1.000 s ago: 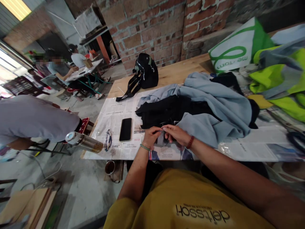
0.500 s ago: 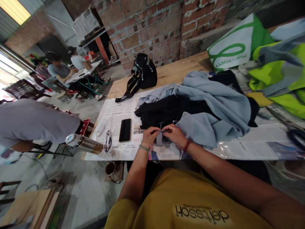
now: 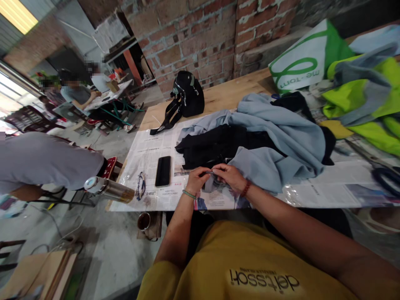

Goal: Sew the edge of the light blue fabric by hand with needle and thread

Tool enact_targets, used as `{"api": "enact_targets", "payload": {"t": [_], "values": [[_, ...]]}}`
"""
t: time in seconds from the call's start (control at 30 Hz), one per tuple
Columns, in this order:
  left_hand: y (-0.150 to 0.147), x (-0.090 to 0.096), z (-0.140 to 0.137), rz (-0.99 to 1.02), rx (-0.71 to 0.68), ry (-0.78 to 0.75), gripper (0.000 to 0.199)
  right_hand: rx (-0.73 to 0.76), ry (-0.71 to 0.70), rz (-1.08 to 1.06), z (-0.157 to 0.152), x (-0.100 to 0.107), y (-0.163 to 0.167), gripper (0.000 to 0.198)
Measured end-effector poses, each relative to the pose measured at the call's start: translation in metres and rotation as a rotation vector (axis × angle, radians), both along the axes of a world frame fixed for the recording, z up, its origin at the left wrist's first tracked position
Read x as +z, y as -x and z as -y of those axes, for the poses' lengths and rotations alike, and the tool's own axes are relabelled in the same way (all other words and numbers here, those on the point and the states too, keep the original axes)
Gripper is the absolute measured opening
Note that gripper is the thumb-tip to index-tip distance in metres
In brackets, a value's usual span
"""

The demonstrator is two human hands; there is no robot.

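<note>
Left hand [image 3: 196, 180], centre of frame: fingers curled, pinching an edge of pale blue garment [image 3: 281, 137]. Right hand [image 3: 230, 176], just beside it: fingertips pinching the same edge. Garment heaped right of centre over black cloth [image 3: 212, 146] on newspaper [image 3: 146, 150]. Black phone [image 3: 163, 171] left of hands. Metal flask [image 3: 106, 189] at table edge, lower left. Black bag [image 3: 187, 93] upper centre.

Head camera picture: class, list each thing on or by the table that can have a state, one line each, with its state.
Phone: flat, screen dark.
Metal flask: on its side, capped.
Black bag: upright.
Grey garment: crumpled, edge pinched by left hand and right hand.
Scissors: lying flat.
</note>
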State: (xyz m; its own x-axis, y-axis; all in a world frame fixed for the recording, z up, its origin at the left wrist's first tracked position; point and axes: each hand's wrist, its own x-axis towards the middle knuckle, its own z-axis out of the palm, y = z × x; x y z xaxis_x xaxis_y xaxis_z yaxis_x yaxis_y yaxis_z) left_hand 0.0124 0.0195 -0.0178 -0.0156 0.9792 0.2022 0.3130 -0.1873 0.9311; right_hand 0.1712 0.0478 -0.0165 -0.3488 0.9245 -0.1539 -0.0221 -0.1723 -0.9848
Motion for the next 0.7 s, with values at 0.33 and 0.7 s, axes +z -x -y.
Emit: {"api": "enact_targets", "payload": {"t": [0.33,0.7], "values": [[0.0011,-0.0049,-0.0010,0.037,0.023,0.099,0.012,0.010,-0.026,0.043,-0.0001,0.0002,0.0004,0.025],[0.0028,-0.0052,-0.0024,0.150,-0.090,0.201,0.024,-0.086,-0.201,0.109,0.0050,0.0052,0.0002,0.024]]}}
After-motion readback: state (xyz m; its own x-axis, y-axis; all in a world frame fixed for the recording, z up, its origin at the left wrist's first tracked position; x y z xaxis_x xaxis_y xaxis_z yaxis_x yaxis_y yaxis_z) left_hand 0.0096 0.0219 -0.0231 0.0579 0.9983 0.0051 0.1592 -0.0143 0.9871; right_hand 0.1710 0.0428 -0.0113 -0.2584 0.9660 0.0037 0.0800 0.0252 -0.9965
